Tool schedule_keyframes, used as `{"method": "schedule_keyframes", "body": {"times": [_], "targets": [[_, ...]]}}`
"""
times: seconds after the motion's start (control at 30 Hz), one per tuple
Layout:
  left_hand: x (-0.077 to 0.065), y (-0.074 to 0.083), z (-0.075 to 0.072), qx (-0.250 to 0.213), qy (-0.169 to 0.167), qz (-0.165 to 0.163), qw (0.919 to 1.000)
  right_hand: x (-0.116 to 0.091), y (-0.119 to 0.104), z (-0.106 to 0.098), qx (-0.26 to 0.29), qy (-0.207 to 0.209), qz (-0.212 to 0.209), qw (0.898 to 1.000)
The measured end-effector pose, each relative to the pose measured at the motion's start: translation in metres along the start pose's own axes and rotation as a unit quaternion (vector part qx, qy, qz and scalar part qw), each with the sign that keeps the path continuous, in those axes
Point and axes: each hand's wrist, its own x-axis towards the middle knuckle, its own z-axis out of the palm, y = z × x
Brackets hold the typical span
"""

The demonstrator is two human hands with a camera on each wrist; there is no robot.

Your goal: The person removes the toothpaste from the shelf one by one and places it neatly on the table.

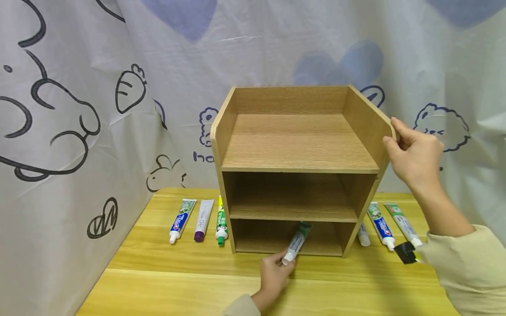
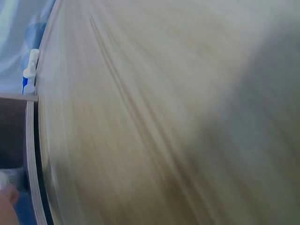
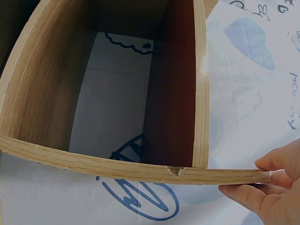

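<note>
A wooden shelf unit (image 1: 300, 142) stands on the table, with an open top tray and two compartments below. At its bottom compartment, my left hand (image 1: 273, 274) holds a toothpaste tube (image 1: 297, 243) by its white cap end. The tube's green-topped far end points into that compartment. The left wrist view catches only a bit of this hand (image 2: 7, 206) at its lower left edge. Up at the front corner of the unit's right side panel, my right hand (image 1: 419, 151) pinches the board edge. In the right wrist view, thumb and fingers (image 3: 248, 194) lie on either side of that board (image 3: 225, 176).
Left of the unit lie a blue-and-green toothpaste tube (image 1: 183, 219), a white tube with purple cap (image 1: 204, 220) and a green-and-yellow tube (image 1: 221, 221). On the right are a partly hidden tube (image 1: 363, 235), a blue one (image 1: 381, 226) and a green-white one (image 1: 403, 224). A printed curtain (image 1: 261, 52) hangs behind.
</note>
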Motion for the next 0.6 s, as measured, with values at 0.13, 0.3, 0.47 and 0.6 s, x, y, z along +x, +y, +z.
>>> {"method": "schedule_keyframes", "body": {"times": [0.13,0.3,0.47,0.6], "targets": [[0.003,-0.002,-0.013,-0.014,-0.018,-0.018,0.9996,-0.001,0.0,0.0,-0.001,0.003,-0.005,1.0],[0.007,-0.001,-0.03,-0.016,-0.054,-0.038,0.9977,-0.001,0.0,0.0,-0.003,0.008,-0.012,1.0],[0.009,0.001,-0.048,-0.021,-0.089,-0.04,0.995,-0.001,-0.001,0.0,-0.005,0.009,-0.008,1.0],[0.013,0.001,-0.061,-0.026,-0.123,-0.038,0.9913,-0.001,0.0,0.0,-0.008,0.007,-0.003,1.0]]}}
